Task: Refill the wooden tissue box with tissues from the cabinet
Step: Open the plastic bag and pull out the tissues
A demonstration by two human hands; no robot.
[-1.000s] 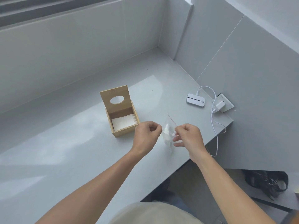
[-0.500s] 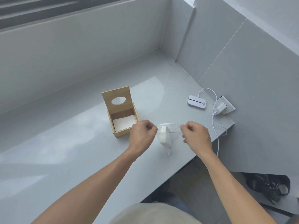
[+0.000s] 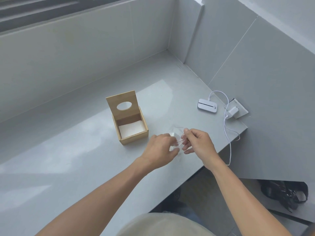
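The wooden tissue box stands on the grey counter with its lid tipped up, showing the oval slot. White tissues lie flat inside it. Just right of the box, above the counter, my left hand and my right hand are close together, both pinching a clear plastic wrapper crumpled between them. The wrapper is blurred and partly hidden by my fingers.
A small white device lies at the counter's right end, cabled to a white charger in a wall socket; the cable hangs over the edge. Tiled walls close the back and right. A black bag sits on the floor.
My hands had pulled the wrapper apart sideways; now they have come back together and the wrapper is bunched between them. The box has not moved.
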